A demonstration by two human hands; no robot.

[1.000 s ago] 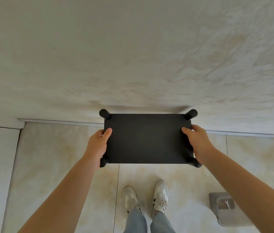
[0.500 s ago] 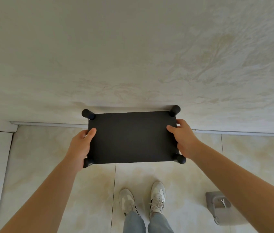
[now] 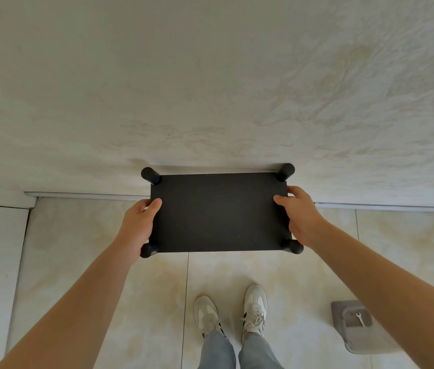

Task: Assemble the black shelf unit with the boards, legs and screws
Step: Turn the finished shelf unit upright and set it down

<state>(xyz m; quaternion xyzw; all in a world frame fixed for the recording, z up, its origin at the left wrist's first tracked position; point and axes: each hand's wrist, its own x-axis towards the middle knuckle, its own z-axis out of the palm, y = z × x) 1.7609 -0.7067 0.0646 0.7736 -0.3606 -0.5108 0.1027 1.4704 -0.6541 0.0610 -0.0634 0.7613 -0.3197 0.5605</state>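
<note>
The black shelf unit [image 3: 218, 211] is seen from above: a flat rectangular top board with black round legs showing at its corners, such as the far left leg [image 3: 150, 175] and far right leg [image 3: 285, 171]. It stands close against the pale marbled wall. My left hand [image 3: 137, 227] grips the board's left edge, thumb on top. My right hand [image 3: 299, 217] grips the right edge the same way. What lies under the top board is hidden.
Beige floor tiles [image 3: 130, 288] lie below. My two feet in white sneakers [image 3: 230, 312] stand just behind the unit. A grey tray [image 3: 357, 326] with a small wrench [image 3: 359, 318] sits on the floor at the right. A baseboard [image 3: 77, 195] runs along the wall.
The shelf unit, held in both hands, shifted left in view and then back toward the centre, staying near the wall. Both grips are unchanged.
</note>
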